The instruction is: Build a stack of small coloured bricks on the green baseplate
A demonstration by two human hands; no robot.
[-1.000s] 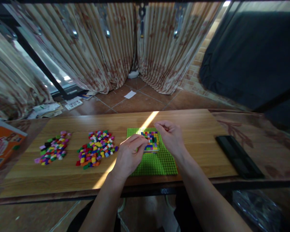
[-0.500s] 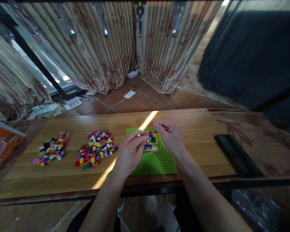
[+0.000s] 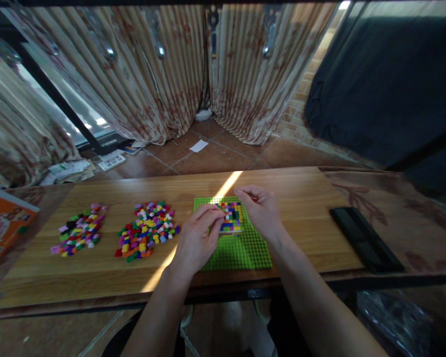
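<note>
A green studded baseplate point(image 3: 241, 253) lies on the wooden table, bearing a low block of multicoloured toy bricks point(image 3: 233, 216). Over the left side of that block is my left hand point(image 3: 198, 235), thumb and fingertips brought together in a pinch. Whatever may be between those fingertips is hidden. My right hand point(image 3: 262, 210) hovers at the block's right far corner with fingers curled and the thumb against the forefinger. Too little shows there to tell whether a small piece is held. Part of the brick block is covered by my left fingers.
Left of the baseplate lies a big pile of loose bricks point(image 3: 148, 230), with a smaller brick pile point(image 3: 82, 230) farther left. A black tray-like object point(image 3: 366, 240) rests at the table's right end. An orange and white box point(image 3: 7, 223) stands at the far left.
My left thumb and fingers have come closer together over the bricks, into a pinch. My right hand stays almost where it was.
</note>
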